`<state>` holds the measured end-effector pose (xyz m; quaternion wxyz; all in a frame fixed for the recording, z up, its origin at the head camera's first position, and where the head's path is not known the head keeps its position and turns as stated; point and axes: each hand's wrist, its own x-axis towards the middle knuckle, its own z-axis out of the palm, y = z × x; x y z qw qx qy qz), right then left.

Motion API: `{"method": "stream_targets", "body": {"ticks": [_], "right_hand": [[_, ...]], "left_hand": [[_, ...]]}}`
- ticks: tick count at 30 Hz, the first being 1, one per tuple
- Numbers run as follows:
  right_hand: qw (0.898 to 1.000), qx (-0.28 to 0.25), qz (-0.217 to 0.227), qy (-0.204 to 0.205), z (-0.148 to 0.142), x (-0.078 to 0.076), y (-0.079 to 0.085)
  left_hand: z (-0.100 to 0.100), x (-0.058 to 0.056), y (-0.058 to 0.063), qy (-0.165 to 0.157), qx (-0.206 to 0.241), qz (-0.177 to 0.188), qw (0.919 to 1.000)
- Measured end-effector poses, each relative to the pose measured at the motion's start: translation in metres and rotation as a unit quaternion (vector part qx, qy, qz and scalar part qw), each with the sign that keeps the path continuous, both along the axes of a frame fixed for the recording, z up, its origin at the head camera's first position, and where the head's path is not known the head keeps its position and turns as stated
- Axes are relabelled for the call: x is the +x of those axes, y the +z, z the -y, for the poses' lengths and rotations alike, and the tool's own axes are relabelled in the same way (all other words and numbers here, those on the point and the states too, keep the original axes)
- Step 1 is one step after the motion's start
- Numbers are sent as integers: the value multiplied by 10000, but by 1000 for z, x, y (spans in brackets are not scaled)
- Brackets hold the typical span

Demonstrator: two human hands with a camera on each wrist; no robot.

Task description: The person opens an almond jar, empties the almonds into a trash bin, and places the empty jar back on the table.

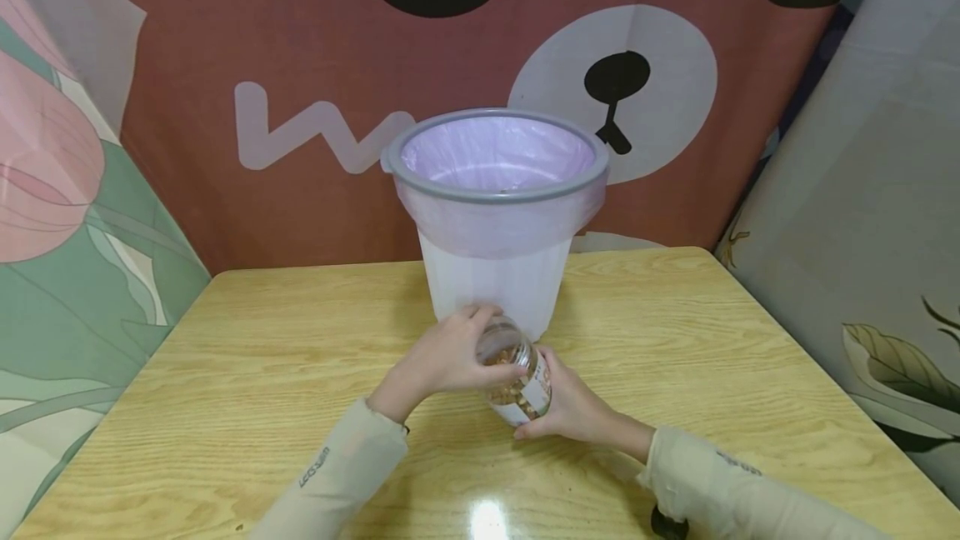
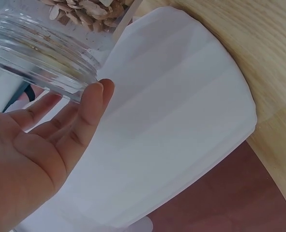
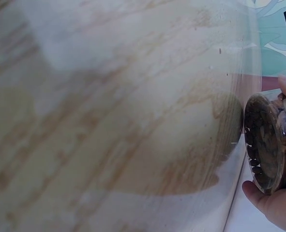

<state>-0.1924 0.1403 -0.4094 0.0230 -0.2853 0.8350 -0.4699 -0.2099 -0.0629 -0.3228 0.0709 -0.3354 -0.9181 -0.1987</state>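
In front of a white trash bin (image 1: 491,273), both hands hold a clear jar (image 1: 536,390) of nuts with a printed label. The jar leans over, its clear top toward the left hand (image 1: 450,352). That hand spans the top, thumb along the near side and fingers on the far side. Close up in the left wrist view, its fingertips meet the clear ridged rim (image 2: 41,48), with brown nuts (image 2: 92,12) behind. The right hand (image 1: 573,407) grips the jar's lower body. In the right wrist view, thumb and fingers clasp the jar near its base (image 3: 263,145).
A pale purple bag lines the bin and folds over outside, held by a grey ring (image 1: 495,196). The bin stands on a wood-grain table (image 1: 300,340). Behind hangs a red-brown printed cloth (image 1: 300,23), with patterned cloths at both sides.
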Motion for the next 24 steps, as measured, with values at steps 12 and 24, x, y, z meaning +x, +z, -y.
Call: {"method": "stream_targets", "body": {"ticks": [12,24], "right_hand": [[9999,-28,-33,-96,-1,0,-1],[9999,-31,-72,-119,-1,0,-1]], "left_hand": [[4,2,-1,109,156,32,9998],[8,8,-2,209,381,42,9990]]}}
